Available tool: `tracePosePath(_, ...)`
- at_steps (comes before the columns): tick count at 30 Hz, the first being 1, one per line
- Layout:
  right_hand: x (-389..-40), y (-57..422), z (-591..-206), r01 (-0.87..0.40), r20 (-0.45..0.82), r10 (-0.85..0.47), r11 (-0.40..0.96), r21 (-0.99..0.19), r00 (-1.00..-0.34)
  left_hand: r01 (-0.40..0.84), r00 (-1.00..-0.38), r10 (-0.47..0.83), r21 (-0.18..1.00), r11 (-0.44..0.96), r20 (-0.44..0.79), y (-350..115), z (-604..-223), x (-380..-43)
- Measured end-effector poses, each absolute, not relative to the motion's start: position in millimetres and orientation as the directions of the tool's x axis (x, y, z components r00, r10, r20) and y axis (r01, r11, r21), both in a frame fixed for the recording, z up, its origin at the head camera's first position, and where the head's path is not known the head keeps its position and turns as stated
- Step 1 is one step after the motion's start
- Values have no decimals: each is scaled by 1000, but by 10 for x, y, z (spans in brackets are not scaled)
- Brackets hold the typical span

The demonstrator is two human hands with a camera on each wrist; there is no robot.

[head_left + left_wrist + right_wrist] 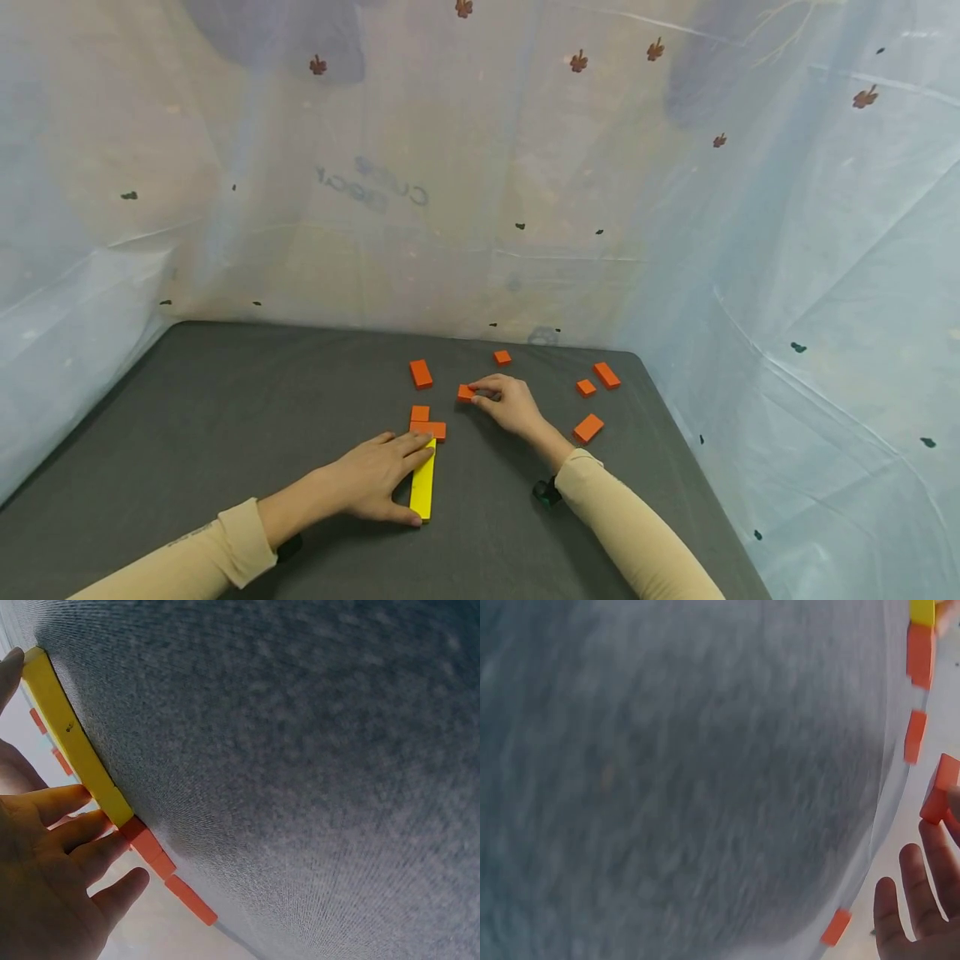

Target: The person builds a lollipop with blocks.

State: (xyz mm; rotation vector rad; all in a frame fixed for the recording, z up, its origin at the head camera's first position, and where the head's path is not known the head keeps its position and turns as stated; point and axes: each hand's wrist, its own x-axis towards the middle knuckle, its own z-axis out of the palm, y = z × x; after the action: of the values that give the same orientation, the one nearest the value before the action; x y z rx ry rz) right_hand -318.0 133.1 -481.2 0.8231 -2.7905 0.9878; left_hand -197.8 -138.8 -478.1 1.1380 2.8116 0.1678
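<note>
In the head view my left hand [375,479] rests along a long yellow block [422,487], fingers straight, the fingertips at its far end and the thumb by its near end. Against that far end lies an orange block [438,431] set crosswise, with a smaller orange block [420,413] adjoining it beyond. The left wrist view shows the yellow block [67,727] in line with the orange ones. Farther out and to the right, my right hand [512,406] pinches an orange block [465,393] between thumb and fingertips. The right wrist view shows this block [940,787] near the thumb, partly cut off.
Several loose orange blocks lie around: one [421,374] beyond the small block, one [502,357] near the far edge, and others [588,428] to the right. The dark tabletop [247,400] ends against pale plastic sheeting [420,275] at the back and sides.
</note>
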Motion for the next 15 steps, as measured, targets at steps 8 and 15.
tracePosePath(8,-3091,1132,-4832,-533,175,-534,646,-547,-827,678,-720,691,147,720,-64,-1386,-4802,-1988)
tracePosePath(15,-3053,1004,-4857,-541,130,-571,645,-539,-811,676,-720,690,150,721,-73,-1389,-4823,-2009)
